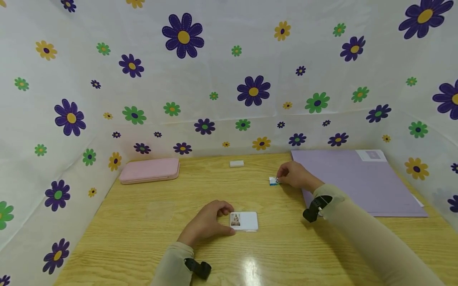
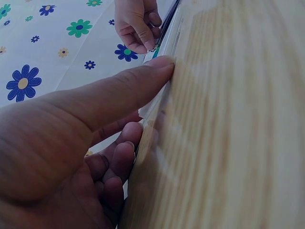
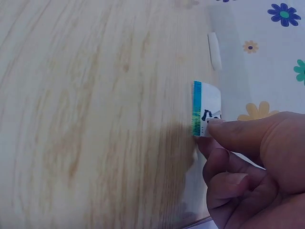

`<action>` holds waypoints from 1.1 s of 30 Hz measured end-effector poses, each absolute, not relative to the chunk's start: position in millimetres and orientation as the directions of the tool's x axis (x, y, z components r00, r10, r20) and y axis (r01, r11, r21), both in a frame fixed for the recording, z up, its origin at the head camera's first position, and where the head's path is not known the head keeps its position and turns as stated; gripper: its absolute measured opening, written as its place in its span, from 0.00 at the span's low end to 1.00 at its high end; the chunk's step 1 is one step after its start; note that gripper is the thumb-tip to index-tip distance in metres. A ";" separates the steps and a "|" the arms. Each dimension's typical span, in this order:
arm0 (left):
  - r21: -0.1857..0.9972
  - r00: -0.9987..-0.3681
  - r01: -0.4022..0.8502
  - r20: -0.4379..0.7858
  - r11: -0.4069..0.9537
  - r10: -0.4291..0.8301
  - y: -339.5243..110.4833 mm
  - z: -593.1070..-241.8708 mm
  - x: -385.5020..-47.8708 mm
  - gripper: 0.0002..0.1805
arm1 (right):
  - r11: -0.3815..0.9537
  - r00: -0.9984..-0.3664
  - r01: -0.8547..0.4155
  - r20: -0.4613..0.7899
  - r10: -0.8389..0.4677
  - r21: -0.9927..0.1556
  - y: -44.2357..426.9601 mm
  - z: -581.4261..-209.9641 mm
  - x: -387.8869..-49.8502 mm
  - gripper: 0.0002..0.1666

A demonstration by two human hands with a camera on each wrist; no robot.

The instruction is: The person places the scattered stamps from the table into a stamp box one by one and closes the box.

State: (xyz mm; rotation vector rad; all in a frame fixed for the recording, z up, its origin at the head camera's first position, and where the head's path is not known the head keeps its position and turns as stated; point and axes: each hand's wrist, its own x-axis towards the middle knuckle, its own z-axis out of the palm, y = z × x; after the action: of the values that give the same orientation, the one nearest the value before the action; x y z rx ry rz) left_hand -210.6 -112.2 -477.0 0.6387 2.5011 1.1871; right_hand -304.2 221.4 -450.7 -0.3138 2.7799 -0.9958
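Note:
Thumb and fingers of my left hand point(image 1: 209, 222) hold the left end of a flat white rectangle with rounded corners point(image 1: 248, 221). A small brownish picture shows at that end. The left wrist view sees it nearly edge-on, with the thumb point(image 2: 159, 67) at its rim. Farther back on the right, my right hand point(image 1: 295, 174) pinches a small white-and-blue printed piece point(image 1: 273, 181) low over the table. In the right wrist view this piece point(image 3: 202, 98) shows a blue-green band and black print; the thumb covers one end.
A white block point(image 1: 236, 163) lies near the back edge of the wooden table point(image 1: 143, 254). A pink case point(image 1: 150, 171) sits at back left. The large lilac folder point(image 1: 354, 182) lies on the right, partly under the right forearm. Flowered cloth point(image 1: 214, 63) stands behind.

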 end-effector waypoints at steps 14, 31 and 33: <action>0.792 -0.851 0.268 -0.073 0.549 0.520 -111.4 -479.2 -209.5 0.27 | 0.725 -0.965 -0.100 -0.111 -0.237 -0.681 221.8 -452.2 -299.2 0.04; 0.783 -0.853 0.272 -0.073 0.559 0.517 -113.3 -476.4 -210.6 0.28 | 0.618 -0.962 -0.119 -0.064 -0.266 -0.777 216.4 -439.7 -286.6 0.02; 0.779 -0.851 0.274 -0.075 0.563 0.519 -112.9 -477.1 -210.8 0.28 | 0.602 -0.961 -0.129 -0.049 -0.271 -0.788 215.4 -438.2 -284.0 0.02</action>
State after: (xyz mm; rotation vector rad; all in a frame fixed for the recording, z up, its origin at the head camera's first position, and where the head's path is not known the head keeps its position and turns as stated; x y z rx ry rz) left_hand -210.8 -112.9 -477.1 0.6541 2.5033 1.1724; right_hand -284.0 215.4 -438.2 -0.3352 2.6623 -1.2900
